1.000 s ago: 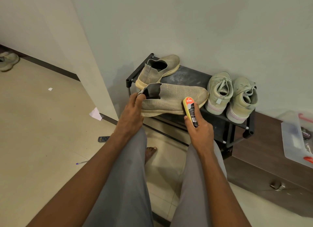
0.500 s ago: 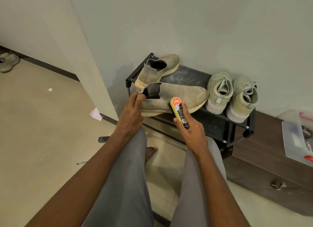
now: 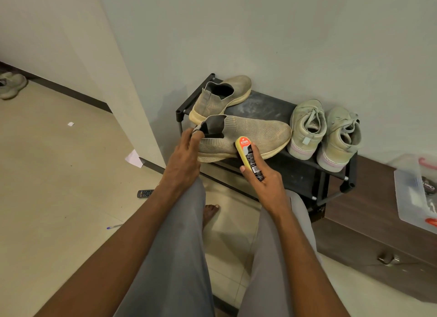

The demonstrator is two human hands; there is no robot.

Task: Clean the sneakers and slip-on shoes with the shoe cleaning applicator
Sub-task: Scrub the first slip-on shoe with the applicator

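Note:
A beige knit slip-on shoe (image 3: 255, 134) lies on its side at the front of the black shoe rack (image 3: 305, 172). My left hand (image 3: 186, 156) grips its heel collar. My right hand (image 3: 264, 182) holds the yellow and black shoe cleaning applicator (image 3: 248, 154), whose top presses against the shoe's side near the sole. The second slip-on (image 3: 222, 97) stands behind it on the rack. Two pale green lace-up sneakers (image 3: 307, 125) (image 3: 340, 137) stand at the rack's right, toes to the wall.
A dark wooden cabinet (image 3: 369, 224) to the right carries a clear plastic box (image 3: 416, 193). On the tiled floor lie a remote (image 3: 144, 193), a pen (image 3: 114, 226) and a folded paper (image 3: 134, 158). Another shoe (image 3: 11, 85) sits far left. My grey-trousered legs fill the foreground.
My right hand slid the applicator leftward along the shoe's side, from near the toe toward the middle. The left hand kept its hold on the heel.

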